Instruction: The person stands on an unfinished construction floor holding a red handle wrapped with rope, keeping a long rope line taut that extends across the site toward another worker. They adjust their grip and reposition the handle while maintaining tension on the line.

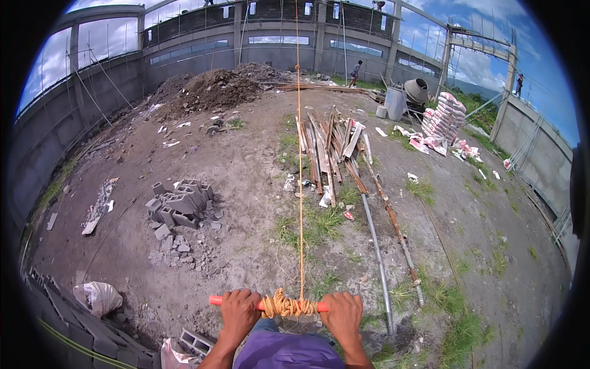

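Note:
Both of my hands grip a short orange-red bar held level in front of my purple shirt. My left hand (240, 311) is closed round the bar (215, 300) near its left end, a bit of which sticks out past it. My right hand (342, 313) wraps the other end, which it hides. Between the hands, several turns of orange rope (286, 305) are wound on the bar. From the winding a single straight line of rope (301, 184) runs away from me and up past the top of the view; a small knot shows far along it.
Broken grey hollow blocks (181, 203) lie ahead on the left, a dirt mound (215, 92) behind. Right of the rope are stacked planks (332, 144) and a metal pipe (376, 264). Farther off stand a cement mixer (416, 91), piled sacks (444, 117) and a walking person (356, 72).

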Action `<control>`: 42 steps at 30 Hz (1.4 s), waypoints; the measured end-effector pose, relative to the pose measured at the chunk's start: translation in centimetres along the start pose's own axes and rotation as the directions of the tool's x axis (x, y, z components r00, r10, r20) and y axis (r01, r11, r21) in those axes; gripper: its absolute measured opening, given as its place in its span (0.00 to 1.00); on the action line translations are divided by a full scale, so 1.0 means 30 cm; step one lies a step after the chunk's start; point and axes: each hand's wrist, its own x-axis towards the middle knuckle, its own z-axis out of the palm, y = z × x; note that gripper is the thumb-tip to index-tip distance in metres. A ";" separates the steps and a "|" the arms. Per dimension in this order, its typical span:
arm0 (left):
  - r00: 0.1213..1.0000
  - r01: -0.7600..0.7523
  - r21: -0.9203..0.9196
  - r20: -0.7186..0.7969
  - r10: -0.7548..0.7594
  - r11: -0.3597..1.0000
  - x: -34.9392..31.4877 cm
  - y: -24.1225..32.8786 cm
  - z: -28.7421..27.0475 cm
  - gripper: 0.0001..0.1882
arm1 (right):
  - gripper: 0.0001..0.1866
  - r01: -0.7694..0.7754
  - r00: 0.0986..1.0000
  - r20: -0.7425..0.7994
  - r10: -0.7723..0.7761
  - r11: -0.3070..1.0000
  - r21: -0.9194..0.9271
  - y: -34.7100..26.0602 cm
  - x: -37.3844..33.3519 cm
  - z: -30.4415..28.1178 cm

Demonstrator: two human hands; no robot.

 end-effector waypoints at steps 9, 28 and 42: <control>1.000 -0.020 -0.004 0.007 0.020 1.000 0.019 0.083 -0.005 0.07 | 0.11 -0.012 1.000 -0.027 0.012 1.000 -0.011 0.066 -0.040 -0.033; 0.999 -0.015 -0.008 0.041 0.016 1.000 -0.043 0.121 0.018 0.06 | 0.10 -0.039 0.997 0.063 0.036 0.999 0.038 0.092 -0.093 -0.047; 0.997 -0.063 -0.005 -0.039 0.062 0.998 0.162 0.004 0.058 0.06 | 0.10 0.027 0.998 -0.059 -0.025 0.999 0.024 0.095 0.120 -0.012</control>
